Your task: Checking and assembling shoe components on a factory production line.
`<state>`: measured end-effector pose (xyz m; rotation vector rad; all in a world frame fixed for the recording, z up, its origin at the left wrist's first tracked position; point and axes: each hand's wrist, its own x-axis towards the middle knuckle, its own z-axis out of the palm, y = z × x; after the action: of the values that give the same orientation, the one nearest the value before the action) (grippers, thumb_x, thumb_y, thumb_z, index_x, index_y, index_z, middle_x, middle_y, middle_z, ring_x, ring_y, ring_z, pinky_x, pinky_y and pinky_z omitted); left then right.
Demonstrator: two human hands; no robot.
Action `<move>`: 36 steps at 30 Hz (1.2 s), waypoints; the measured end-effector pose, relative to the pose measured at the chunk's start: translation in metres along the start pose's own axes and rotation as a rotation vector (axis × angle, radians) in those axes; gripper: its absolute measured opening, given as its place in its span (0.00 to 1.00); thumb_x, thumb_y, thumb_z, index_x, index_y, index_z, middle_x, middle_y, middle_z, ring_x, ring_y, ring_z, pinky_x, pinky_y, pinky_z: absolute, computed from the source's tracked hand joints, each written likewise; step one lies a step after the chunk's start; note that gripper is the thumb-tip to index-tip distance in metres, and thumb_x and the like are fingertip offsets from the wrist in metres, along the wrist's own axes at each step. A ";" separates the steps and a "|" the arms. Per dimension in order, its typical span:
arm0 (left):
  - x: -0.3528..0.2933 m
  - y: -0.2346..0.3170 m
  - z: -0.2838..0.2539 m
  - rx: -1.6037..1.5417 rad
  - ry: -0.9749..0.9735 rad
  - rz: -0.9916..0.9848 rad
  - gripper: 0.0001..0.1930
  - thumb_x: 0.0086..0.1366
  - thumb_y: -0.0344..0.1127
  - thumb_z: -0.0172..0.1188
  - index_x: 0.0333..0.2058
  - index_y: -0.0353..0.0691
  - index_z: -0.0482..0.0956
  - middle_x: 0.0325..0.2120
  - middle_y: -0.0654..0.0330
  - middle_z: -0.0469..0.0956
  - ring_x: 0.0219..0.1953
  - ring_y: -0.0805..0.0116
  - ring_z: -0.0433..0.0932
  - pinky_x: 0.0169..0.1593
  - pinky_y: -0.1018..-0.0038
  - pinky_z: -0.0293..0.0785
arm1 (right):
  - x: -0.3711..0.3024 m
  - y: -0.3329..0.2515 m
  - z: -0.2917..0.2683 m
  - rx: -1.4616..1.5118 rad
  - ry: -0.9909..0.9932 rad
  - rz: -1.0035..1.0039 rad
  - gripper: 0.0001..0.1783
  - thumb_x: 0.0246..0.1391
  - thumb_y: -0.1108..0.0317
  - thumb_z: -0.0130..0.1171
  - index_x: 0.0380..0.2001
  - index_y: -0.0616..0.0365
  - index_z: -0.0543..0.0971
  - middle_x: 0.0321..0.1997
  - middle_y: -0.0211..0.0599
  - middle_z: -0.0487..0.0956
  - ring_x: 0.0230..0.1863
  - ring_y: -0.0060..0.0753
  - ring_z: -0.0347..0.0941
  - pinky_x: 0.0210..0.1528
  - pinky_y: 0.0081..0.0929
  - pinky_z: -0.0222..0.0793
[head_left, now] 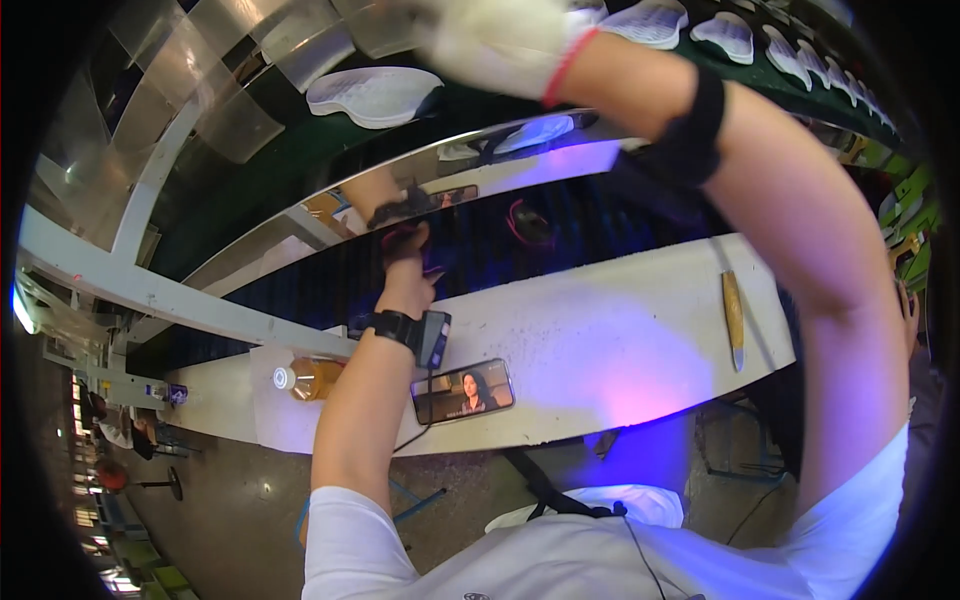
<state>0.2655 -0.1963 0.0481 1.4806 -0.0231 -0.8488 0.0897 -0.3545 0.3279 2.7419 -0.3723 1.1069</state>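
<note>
My left hand [408, 262] is over the dark conveyor, just past the far edge of the white table. Its fingers look curled around a dark shape with a pinkish edge, too dim to name. A similar dark piece with a pink rim [528, 220] lies on the conveyor to its right. My right hand [500, 42], in a white glove with a red cuff, reaches up and across to the raised green belt. Motion blurs it, and its fingers cannot be made out. Close by on that belt lie a white shoe sole [375, 97] and another white sole [645, 22].
On the white table [560, 330] lie a phone playing a video [463, 392], a bottle of amber drink [308, 380] and a wooden-handled tool [733, 312]. A pale metal frame bar [170, 295] crosses at left. More soles [785, 55] line the raised belt at right.
</note>
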 end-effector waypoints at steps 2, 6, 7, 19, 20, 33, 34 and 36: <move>-0.058 -0.002 0.005 -0.143 -0.213 0.023 0.16 0.68 0.34 0.71 0.53 0.46 0.81 0.45 0.63 0.83 0.46 0.65 0.84 0.47 0.62 0.83 | 0.004 -0.023 0.032 0.297 -0.335 -0.027 0.21 0.61 0.53 0.64 0.50 0.53 0.87 0.44 0.47 0.88 0.47 0.44 0.85 0.46 0.37 0.79; -0.152 -0.036 0.043 -0.125 -0.408 -0.022 0.18 0.70 0.32 0.68 0.57 0.40 0.78 0.47 0.61 0.83 0.47 0.66 0.83 0.53 0.64 0.81 | 0.004 0.000 0.048 0.383 -0.405 0.003 0.20 0.56 0.46 0.65 0.39 0.48 0.91 0.41 0.45 0.89 0.43 0.52 0.85 0.49 0.46 0.80; -0.171 -0.048 0.056 -0.140 -0.465 -0.122 0.20 0.70 0.32 0.69 0.58 0.39 0.77 0.47 0.60 0.83 0.48 0.66 0.83 0.55 0.65 0.81 | 0.004 0.020 0.058 0.209 -0.304 -0.111 0.21 0.57 0.46 0.64 0.40 0.49 0.91 0.40 0.46 0.88 0.43 0.55 0.85 0.50 0.47 0.80; -0.221 -0.169 0.002 0.824 -0.472 0.724 0.42 0.66 0.41 0.72 0.72 0.32 0.61 0.61 0.37 0.76 0.64 0.41 0.77 0.66 0.58 0.73 | -0.107 0.091 -0.052 -0.091 -0.096 0.059 0.13 0.61 0.57 0.63 0.35 0.56 0.86 0.37 0.51 0.85 0.42 0.55 0.83 0.45 0.48 0.79; -0.217 -0.164 0.003 0.846 -0.483 0.671 0.43 0.65 0.40 0.73 0.72 0.33 0.61 0.60 0.40 0.77 0.63 0.47 0.78 0.66 0.60 0.73 | -0.110 0.092 -0.050 0.034 -0.052 0.167 0.14 0.61 0.56 0.64 0.34 0.57 0.85 0.39 0.50 0.85 0.45 0.55 0.83 0.47 0.47 0.78; -0.233 -0.174 0.014 0.857 -0.328 0.661 0.47 0.59 0.44 0.79 0.72 0.35 0.64 0.57 0.41 0.81 0.58 0.49 0.83 0.61 0.61 0.77 | -0.190 -0.027 -0.105 0.254 0.286 -0.347 0.13 0.51 0.68 0.65 0.40 0.55 0.78 0.49 0.39 0.84 0.43 0.48 0.82 0.42 0.45 0.81; -0.234 -0.184 0.015 0.826 -0.290 0.671 0.46 0.61 0.43 0.78 0.72 0.34 0.63 0.57 0.41 0.81 0.58 0.50 0.82 0.62 0.62 0.77 | -0.214 -0.025 -0.107 0.213 0.200 -0.333 0.13 0.51 0.69 0.65 0.41 0.55 0.78 0.50 0.40 0.84 0.44 0.49 0.83 0.42 0.46 0.82; -0.229 -0.197 0.022 0.726 -0.262 0.619 0.46 0.63 0.39 0.75 0.73 0.30 0.60 0.59 0.41 0.78 0.62 0.51 0.79 0.65 0.62 0.74 | -0.257 -0.014 -0.115 0.203 0.182 -0.382 0.14 0.52 0.73 0.66 0.42 0.55 0.78 0.50 0.41 0.86 0.45 0.50 0.85 0.43 0.46 0.83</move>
<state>-0.0046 -0.0722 -0.0101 1.8557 -1.0249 -0.5247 -0.1602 -0.2705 0.2296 2.6831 0.2925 1.3258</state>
